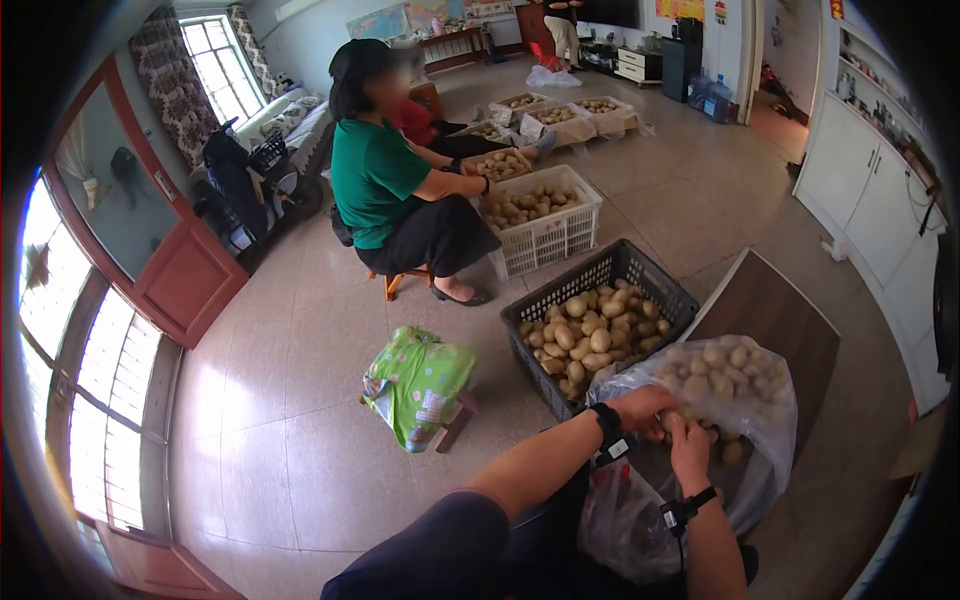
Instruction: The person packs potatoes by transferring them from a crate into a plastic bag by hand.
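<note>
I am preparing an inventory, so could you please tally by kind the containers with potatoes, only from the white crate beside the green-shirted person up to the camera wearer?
White plastic crate: 1
Black plastic crate: 1
Clear plastic bag: 1
Total: 3

The plastic bag (775,432) blurs some potatoes (738,358) inside.

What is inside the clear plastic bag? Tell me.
Inside the clear plastic bag, potatoes show, piled mostly at the far end. Anything beneath the visible ones is covered.
</note>
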Available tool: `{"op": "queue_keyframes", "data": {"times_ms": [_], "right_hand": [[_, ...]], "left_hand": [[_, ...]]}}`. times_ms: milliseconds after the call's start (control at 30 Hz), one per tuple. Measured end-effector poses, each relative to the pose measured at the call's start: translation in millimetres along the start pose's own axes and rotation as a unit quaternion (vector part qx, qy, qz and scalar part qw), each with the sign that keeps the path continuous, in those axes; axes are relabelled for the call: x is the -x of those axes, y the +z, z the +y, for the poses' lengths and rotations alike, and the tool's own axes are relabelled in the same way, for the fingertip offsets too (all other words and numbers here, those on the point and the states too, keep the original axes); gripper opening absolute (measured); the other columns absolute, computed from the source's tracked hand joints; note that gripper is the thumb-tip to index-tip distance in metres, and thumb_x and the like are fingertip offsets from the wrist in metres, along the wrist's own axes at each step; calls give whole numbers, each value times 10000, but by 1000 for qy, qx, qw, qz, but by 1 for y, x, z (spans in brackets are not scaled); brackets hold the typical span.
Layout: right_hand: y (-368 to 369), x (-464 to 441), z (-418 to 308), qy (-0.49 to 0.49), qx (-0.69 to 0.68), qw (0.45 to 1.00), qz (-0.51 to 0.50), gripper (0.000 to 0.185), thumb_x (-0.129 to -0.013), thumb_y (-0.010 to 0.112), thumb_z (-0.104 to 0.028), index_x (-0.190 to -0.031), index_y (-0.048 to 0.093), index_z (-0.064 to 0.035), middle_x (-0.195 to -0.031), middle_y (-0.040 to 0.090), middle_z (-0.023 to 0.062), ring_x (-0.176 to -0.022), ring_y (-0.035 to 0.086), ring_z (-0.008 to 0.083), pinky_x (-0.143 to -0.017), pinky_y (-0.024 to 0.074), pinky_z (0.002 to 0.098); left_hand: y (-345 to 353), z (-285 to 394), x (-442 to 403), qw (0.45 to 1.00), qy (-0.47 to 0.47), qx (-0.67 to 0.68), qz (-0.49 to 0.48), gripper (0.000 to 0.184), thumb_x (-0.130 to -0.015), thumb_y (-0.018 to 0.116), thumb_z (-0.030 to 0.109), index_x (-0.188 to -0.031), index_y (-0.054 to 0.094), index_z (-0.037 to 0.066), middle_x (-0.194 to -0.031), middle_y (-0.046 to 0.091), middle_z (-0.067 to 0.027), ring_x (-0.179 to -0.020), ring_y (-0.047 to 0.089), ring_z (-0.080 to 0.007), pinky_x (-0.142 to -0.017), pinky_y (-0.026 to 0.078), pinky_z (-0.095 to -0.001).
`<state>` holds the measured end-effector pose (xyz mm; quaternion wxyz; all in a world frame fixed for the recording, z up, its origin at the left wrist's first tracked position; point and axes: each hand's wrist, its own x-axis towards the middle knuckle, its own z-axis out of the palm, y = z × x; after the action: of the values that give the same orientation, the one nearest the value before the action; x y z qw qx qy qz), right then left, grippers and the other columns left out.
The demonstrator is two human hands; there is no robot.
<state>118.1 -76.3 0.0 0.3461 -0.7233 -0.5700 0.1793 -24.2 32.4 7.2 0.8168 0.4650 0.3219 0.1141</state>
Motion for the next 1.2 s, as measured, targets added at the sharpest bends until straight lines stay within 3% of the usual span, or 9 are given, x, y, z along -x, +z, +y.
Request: {"op": "queue_keyframes", "data": {"times_ms": [33, 167, 233, 500, 600, 1000, 1033, 1100, 1200], "right_hand": [[-2, 1, -4, 28, 35, 999, -20, 470, -955, 519, -396, -890, 653, 50, -833, 631, 286, -777, 598, 473, -682, 446, 516], [-2, 5, -5, 48, 94, 994, -13, 485, -953, 518, -418, -860, 667, 34, -779, 627, 272, -758, 596, 468, -668, 448, 506], [1, 5, 2, 43, 55, 998, -1, 489, -952, 514, -427, -844, 674, 23, -752, 622, 262, -776, 595, 466, -668, 447, 509], [6, 10, 13, 10, 7, 999, 41, 460, -933, 557, -387, -734, 625, 22, -691, 595, 247, -708, 591, 448, -609, 437, 496], [5, 12, 17, 6, -1, 999, 48, 482, -926, 559, -418, -693, 593, 2, -686, 592, 241, -693, 580, 449, -598, 428, 504], [-2, 16, 17, 7, -53, 997, 62, 380, -907, 624, -316, -711, 595, 8, -654, 594, 209, -634, 577, 414, -559, 426, 452], [-5, 20, 15, 7, -52, 997, 63, 380, -907, 624, -316, -711, 595, 8, -654, 594, 209, -634, 577, 414, -559, 426, 452], [-11, 28, 10, 13, -80, 993, 86, 298, -904, 627, -269, -779, 606, 1, -703, 612, 179, -650, 589, 376, -590, 445, 436], [-4, 40, 46, 1, -30, 995, 96, 211, -867, 653, -215, -904, 615, -11, -841, 616, 168, -783, 595, 350, -703, 463, 433]], "left_hand": [[-3, -5, -6, 1000, -2, -12, -10, 364, -947, 542, 364, -1113, 548, 40, -908, 630, -86, -615, 656, -199, -489, 511, -317], [-9, -15, -19, 998, -20, -23, -50, 356, -945, 548, 342, -1106, 550, 24, -908, 625, -96, -622, 658, -201, -497, 530, -331], [-7, -12, -13, 999, -9, -38, -8, 365, -945, 548, 331, -1111, 550, 6, -907, 625, -108, -633, 661, -207, -515, 546, -346], [-5, -10, -11, 999, -12, -36, -11, 387, -958, 534, 348, -1167, 517, 24, -872, 633, -127, -618, 668, -237, -524, 572, -355], [-3, -12, -14, 999, -42, -5, -19, 388, -962, 533, 339, -1203, 490, 38, -942, 615, -121, -633, 665, -238, -526, 574, -360], [-9, -13, -11, 999, -35, 15, -31, 347, -965, 532, 304, -1201, 507, 51, -976, 593, -134, -664, 670, -249, -557, 584, -378], [-20, -23, -15, 976, 147, -156, -41, 359, -964, 538, 311, -1217, 510, 58, -998, 603, -137, -740, 671, -257, -612, 588, -386], [-37, -30, -23, 891, 320, -318, -48, 371, -963, 543, 317, -1233, 514, 64, -1020, 612, -141, -815, 671, -265, -667, 591, -394], [-49, -27, -21, 904, 305, -300, 17, 362, -964, 537, 309, -1221, 516, 54, -1074, 595, -176, -891, 658, -290, -732, 585, -427]]}}
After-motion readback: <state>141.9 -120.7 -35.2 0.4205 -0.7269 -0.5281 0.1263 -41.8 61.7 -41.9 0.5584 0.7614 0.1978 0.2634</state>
